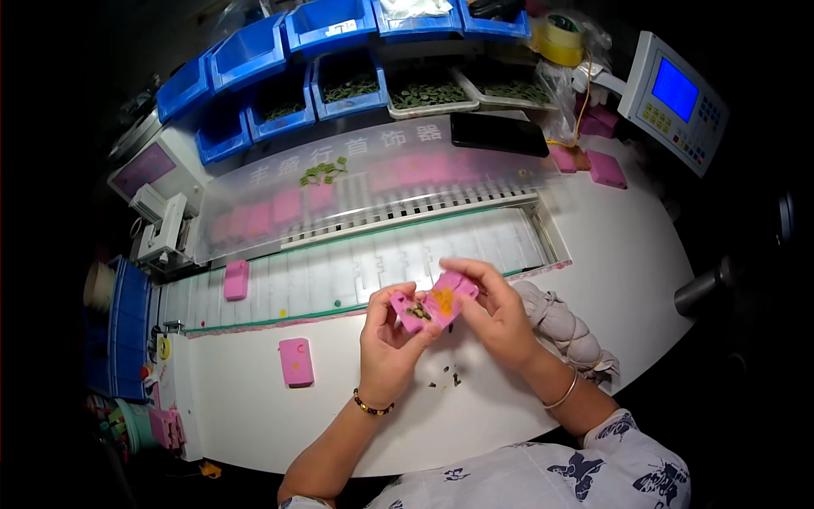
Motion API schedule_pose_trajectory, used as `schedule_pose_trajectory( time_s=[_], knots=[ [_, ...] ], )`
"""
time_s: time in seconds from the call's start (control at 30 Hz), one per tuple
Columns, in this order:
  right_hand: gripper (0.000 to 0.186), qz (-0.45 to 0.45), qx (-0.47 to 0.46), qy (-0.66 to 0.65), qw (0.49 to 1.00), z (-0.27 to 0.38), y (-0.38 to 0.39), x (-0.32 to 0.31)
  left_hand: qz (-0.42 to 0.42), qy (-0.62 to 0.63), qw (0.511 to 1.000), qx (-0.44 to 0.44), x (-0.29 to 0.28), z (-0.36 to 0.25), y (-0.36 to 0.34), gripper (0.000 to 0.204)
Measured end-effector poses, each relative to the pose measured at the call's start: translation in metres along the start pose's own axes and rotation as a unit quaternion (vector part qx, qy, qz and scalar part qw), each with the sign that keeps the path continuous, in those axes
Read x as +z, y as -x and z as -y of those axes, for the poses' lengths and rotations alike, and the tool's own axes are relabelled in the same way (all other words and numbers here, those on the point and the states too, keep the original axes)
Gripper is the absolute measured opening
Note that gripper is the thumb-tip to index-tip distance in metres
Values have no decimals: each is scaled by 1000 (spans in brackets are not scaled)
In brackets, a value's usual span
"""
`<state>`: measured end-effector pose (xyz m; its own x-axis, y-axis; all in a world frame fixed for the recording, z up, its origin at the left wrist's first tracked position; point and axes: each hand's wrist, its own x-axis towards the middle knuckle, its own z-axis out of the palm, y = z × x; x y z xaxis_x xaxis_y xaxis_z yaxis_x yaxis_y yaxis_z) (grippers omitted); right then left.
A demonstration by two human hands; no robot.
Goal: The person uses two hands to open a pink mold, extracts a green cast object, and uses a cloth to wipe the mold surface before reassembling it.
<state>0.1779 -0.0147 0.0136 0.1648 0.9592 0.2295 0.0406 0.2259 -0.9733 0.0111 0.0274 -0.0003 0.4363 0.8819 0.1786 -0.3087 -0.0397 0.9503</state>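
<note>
Over the front part of the white table, both hands hold a pink rubber mold that is parted into two halves like a book. My left hand (pixel 386 356) grips the left mold half (pixel 404 304), with small dark greenish pieces (pixel 419 312) on its inner face. Closed round the edge of the right mold half (pixel 462 287) is my right hand (pixel 500 322); an orange-yellow patch marks that half's inside. Below the hands, several dark crumbs (pixel 456 379) lie on the table. A closed pink mold (pixel 296 362) rests left of my left hand.
Behind the hands runs a conveyor (pixel 339 280) with another pink mold (pixel 236 280) on it. A clear cover (pixel 254 178) carries green pieces and a black phone (pixel 498 134). Blue bins (pixel 246 51) stand behind. At right are a control panel (pixel 674 102) and pale cloth (pixel 560 327).
</note>
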Motion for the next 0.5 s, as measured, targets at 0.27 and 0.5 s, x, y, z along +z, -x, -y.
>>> schedule_pose_trajectory(
  time_s=[0.27, 0.5],
  knots=[
    [30, 148, -224, 216, 939, 13, 23, 34, -111, 267, 942, -169, -22, -2, -6, 38],
    [24, 17, -171, 205, 964, 15, 16, 28, -125, 235, 941, -208, -14, -10, -3, 35]
  ],
)
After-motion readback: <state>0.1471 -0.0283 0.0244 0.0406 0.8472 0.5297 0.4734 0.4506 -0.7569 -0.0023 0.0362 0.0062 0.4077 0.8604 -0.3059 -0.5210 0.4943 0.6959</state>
